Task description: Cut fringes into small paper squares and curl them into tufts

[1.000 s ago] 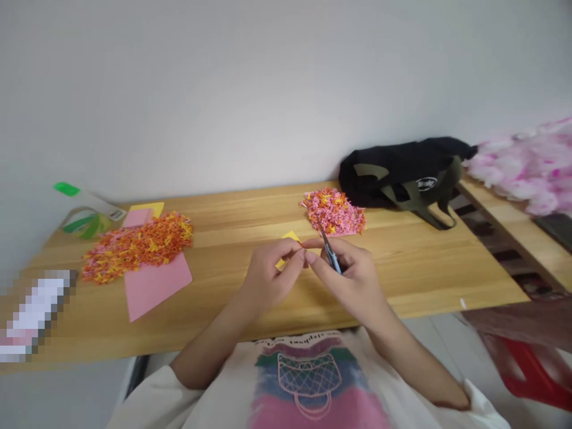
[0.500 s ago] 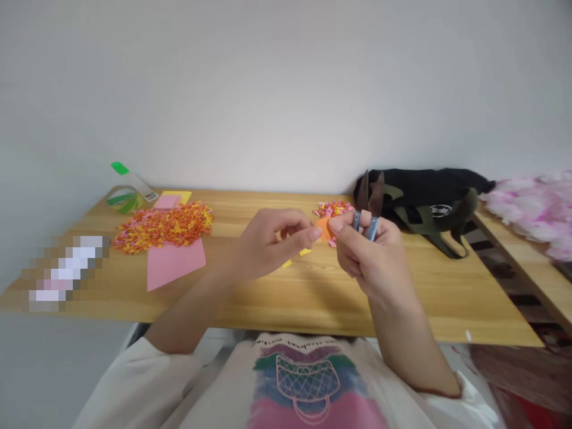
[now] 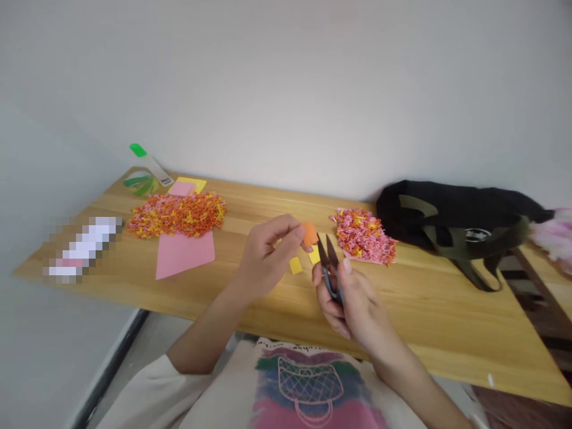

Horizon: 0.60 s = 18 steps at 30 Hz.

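My left hand [image 3: 270, 253] pinches a small piece of orange paper [image 3: 309, 233] above the middle of the table. Just right of it, my right hand [image 3: 351, 298] grips a pair of scissors [image 3: 330, 265], blades parted and tips close to the orange paper. Beneath my left fingertips lie small yellow paper pieces [image 3: 295, 265]. A heap of pink, orange and yellow paper shreds [image 3: 364, 235] sits on pink paper beyond the scissors. Another heap, mostly orange shreds [image 3: 179, 214], lies to the left, partly over a pink paper sheet [image 3: 185, 256].
A black bag [image 3: 456, 214] with olive straps rests against the wall at right, near pink-white fluffy material [image 3: 554, 235]. Behind the left heap are stacked pink and yellow papers [image 3: 183, 189], a green-and-white strip [image 3: 152, 164] and a roll of tape [image 3: 140, 182]. A blurred-out item [image 3: 84, 247] lies far left.
My right hand has turned the scissors from pointing up between its fingers to a cutting grip and let go of the orange paper, which my left hand holds. The view has shifted right.
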Each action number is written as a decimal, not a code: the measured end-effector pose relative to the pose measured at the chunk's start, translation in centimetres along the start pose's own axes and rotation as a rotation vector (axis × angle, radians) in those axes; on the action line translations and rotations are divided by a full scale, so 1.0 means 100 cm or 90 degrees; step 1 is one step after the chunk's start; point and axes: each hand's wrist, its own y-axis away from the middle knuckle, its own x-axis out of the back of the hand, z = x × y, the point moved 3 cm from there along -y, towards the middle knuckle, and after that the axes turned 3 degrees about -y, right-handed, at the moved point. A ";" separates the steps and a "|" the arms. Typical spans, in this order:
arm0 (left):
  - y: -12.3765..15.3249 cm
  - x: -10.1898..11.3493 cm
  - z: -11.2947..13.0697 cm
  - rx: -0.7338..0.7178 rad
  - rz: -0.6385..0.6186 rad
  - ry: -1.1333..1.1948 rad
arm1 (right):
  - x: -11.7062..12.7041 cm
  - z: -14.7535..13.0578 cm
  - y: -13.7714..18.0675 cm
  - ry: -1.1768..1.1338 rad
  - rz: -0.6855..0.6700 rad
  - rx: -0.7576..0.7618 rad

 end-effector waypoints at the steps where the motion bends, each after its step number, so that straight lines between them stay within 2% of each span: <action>1: 0.000 0.000 -0.001 0.001 0.013 0.001 | -0.002 0.000 -0.001 0.002 -0.005 -0.002; 6: 0.002 0.001 -0.005 0.037 0.019 0.042 | -0.005 0.001 -0.010 0.041 -0.013 -0.011; 18: 0.004 -0.004 -0.024 0.124 -0.014 0.057 | 0.007 0.013 -0.018 0.105 -0.024 -0.030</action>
